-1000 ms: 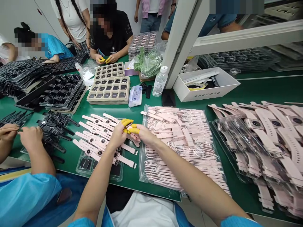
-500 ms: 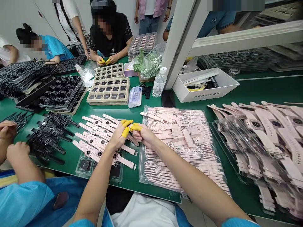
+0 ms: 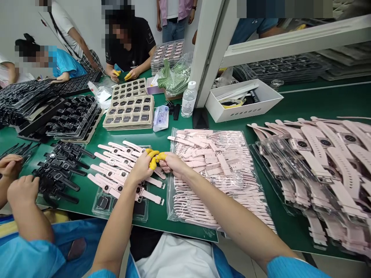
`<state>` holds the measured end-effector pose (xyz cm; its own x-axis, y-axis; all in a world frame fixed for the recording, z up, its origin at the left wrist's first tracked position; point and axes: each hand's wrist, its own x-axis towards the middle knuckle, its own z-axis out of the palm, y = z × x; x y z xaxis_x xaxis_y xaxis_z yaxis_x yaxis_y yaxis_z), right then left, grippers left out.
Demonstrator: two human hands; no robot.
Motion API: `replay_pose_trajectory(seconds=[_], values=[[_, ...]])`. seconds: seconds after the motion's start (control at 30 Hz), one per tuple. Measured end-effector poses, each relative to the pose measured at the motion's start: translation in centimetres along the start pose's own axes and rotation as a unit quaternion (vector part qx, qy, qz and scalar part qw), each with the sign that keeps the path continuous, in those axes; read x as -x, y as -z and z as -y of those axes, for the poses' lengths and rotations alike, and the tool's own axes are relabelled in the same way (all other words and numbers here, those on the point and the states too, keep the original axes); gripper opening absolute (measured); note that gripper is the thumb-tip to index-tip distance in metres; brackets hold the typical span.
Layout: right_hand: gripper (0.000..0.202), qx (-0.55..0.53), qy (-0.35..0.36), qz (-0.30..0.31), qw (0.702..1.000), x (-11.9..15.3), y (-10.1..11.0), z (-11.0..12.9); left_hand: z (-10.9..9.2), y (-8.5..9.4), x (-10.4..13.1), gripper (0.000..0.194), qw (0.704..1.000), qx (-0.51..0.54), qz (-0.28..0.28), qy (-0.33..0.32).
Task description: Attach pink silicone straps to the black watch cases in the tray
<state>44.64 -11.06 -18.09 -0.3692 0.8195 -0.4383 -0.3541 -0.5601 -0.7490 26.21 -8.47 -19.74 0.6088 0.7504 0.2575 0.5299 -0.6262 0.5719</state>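
My left hand [image 3: 142,166] and my right hand [image 3: 171,163] meet above the table, yellow covers on several fingertips. Both are closed, fingertips pinched together, and whatever sits between them is hidden. Beneath and left of my left hand, pink-strapped smartwatches [image 3: 118,174] lie in slanting rows on a clear plastic tray [image 3: 97,210]. Just right of my right hand is a clear bag of pink watch straps [image 3: 199,193], with several loose pink straps [image 3: 213,154] on top.
Black-strapped watches [image 3: 62,166] lie at left, beside a co-worker's hands [image 3: 23,191]. Behind stand beige trays of watch faces [image 3: 129,112], a water bottle [image 3: 189,99] and a white box [image 3: 243,104]. Stacked trays of pink watches [image 3: 315,166] fill the right. Another person's hands [image 3: 123,74] work across the table.
My view has shifted slightly, so the scene sits a little further left. My hands stay pinched together, fingers curled more tightly. Across the table, the other person's hands have moved apart.
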Motion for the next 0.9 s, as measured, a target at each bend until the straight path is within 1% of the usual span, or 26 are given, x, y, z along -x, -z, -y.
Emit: replay_pose_trajectory(seconds=[0.1,0.23,0.33,0.4,0.43,0.5,0.57,0.63,0.7,0.77,0.8,0.83,0.87,0.9], values=[[0.019,0.005,-0.007,0.000,1.000,-0.1,0.0,0.2,0.2,-0.2,-0.1,0.038,1.000,0.005,-0.001,-0.006],[0.023,0.013,0.034,0.018,0.999,0.0,-0.2,0.5,-0.2,-0.1,-0.2,0.037,0.994,0.100,-0.034,0.021],[0.034,0.045,0.104,0.041,0.993,0.1,-0.2,0.8,-0.7,0.2,-0.5,0.041,0.979,0.190,-0.053,0.049],[0.039,0.117,0.179,0.026,0.976,0.2,0.1,1.0,-1.1,0.9,-0.7,0.047,0.975,0.204,-0.061,0.058],[0.040,0.174,0.218,0.012,0.960,0.3,0.3,1.2,-1.2,1.6,-0.7,0.048,0.979,0.184,-0.064,0.062],[0.037,0.314,0.264,-0.016,0.912,0.6,0.8,1.6,-1.4,3.6,-0.7,0.050,0.990,0.106,-0.057,0.078],[0.033,0.447,0.263,-0.027,0.854,0.9,1.1,1.9,-1.4,6.1,-0.5,0.053,0.993,0.022,-0.032,0.107],[0.032,0.536,0.249,-0.015,0.806,1.2,1.2,2.2,-1.3,8.7,0.1,0.052,0.990,-0.042,0.009,0.137],[0.030,0.589,0.246,0.002,0.770,1.5,1.0,2.1,-1.1,10.8,1.0,0.041,0.981,-0.112,0.054,0.150],[0.029,0.635,0.238,0.018,0.734,1.8,0.5,1.6,-1.1,12.3,2.2,0.031,0.967,-0.184,0.093,0.152],[0.029,0.656,0.233,0.028,0.717,2.0,0.2,1.3,-1.3,12.8,2.9,0.029,0.960,-0.208,0.109,0.153],[0.028,0.670,0.230,0.043,0.704,2.3,-0.2,0.9,-1.5,13.2,3.7,0.028,0.955,-0.218,0.123,0.159],[0.025,0.675,0.229,0.060,0.699,2.6,-0.6,0.6,-1.8,13.6,4.5,0.027,0.953,-0.212,0.136,0.169],[0.020,0.672,0.229,0.079,0.700,3.0,-1.0,0.2,-2.2,13.9,5.4,0.026,0.952,-0.195,0.149,0.184]])
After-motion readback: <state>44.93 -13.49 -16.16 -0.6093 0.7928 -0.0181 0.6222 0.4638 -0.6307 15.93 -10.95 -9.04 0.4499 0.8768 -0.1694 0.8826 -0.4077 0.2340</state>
